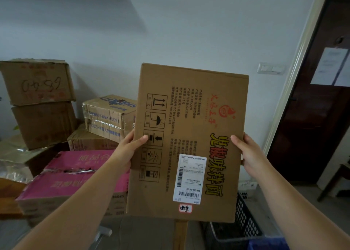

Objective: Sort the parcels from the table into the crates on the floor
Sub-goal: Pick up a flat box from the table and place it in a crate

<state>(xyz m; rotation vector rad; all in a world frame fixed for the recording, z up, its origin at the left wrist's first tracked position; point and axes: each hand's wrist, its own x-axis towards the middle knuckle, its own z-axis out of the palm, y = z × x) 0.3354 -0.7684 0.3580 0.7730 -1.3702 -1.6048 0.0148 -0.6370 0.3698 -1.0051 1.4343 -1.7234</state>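
Fingers (247, 139) of both hands are clamped on the parcel's (189, 117) side edges, thumbs flat on the printed face, the rest wrapped behind and unseen. Left hand (130, 147) and right hand (250, 155) sit about level, below mid-height. The parcel is held upright in the air, its shipping label (190, 178) low on the face. Likely step: reading the label to choose a crate. Keep the grip even; lower the parcel flat into the black crate (246, 217) or the blue crate (269, 246), whichever the label calls for. Both forearms are stretched forward, converging on the parcel.
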